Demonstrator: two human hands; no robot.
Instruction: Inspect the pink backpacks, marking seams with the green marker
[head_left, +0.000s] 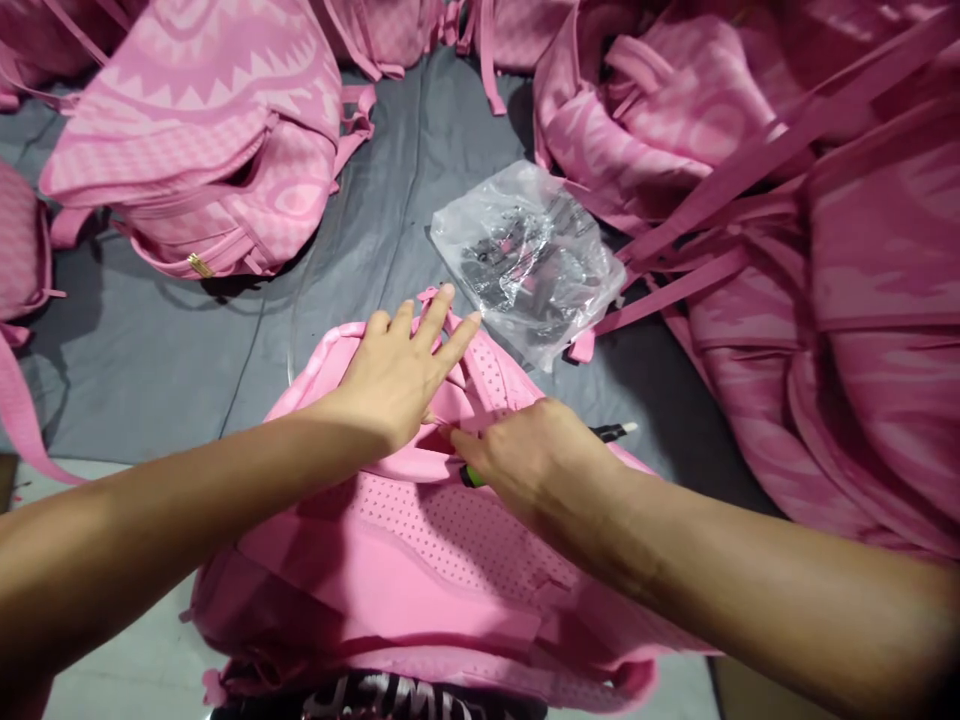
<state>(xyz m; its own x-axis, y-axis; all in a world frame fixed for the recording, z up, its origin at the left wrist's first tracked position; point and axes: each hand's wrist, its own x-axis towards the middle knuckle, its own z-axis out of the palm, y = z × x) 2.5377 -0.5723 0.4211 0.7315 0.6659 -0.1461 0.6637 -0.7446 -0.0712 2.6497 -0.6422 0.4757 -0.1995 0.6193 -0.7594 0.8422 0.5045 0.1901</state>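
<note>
A pink backpack (450, 540) with a perforated back panel lies in front of me. My left hand (401, 370) rests over its top edge, palm down with fingers spread, beside a raised pink strap. My right hand (540, 460) is closed at the same top edge, its fingertips close to my left thumb. Through the right fist runs a pen-like tool (611, 432), black with a white tip on one side and a green and black end on the other. What the right fingertips touch is partly hidden.
Beyond the backpack lies a clear plastic bag (532, 260) with dark and pink pieces inside, on a grey cloth-covered table (360, 260). Another pink backpack (217, 140) stands at the far left. Several more pink bags (885, 300) with loose straps crowd the right side.
</note>
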